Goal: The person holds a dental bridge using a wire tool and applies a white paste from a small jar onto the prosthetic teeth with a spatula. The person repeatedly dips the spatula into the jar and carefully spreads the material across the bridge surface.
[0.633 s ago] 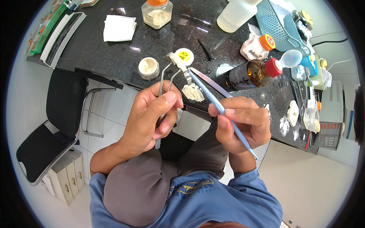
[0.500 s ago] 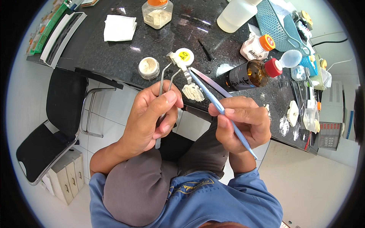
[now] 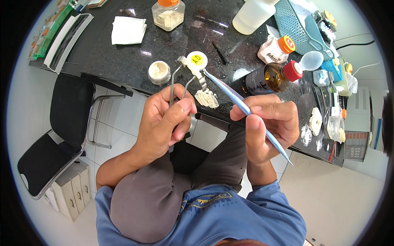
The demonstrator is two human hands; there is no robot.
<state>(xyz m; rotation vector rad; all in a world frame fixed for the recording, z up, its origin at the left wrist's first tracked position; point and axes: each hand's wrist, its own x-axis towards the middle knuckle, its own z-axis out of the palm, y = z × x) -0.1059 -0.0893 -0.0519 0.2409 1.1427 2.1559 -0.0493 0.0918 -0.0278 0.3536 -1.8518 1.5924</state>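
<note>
My left hand grips a pair of long metal tweezers that point up toward the counter; their tips clamp a small pale piece. My right hand holds a thin light-blue brush like a pen, and its tip touches that small piece. Just below the tips lies a white dental tooth model at the front edge of the black counter. A small round white lid with a yellow sticker sits just behind the tweezers.
A small open jar of pale powder, a brown bottle with a red cap, an orange-lidded jar, a folded white cloth and a blue basket stand on the counter. A black chair is at the left.
Both hands have stayed in nearly the same place. The brush tip stays at the piece in the tweezers.
</note>
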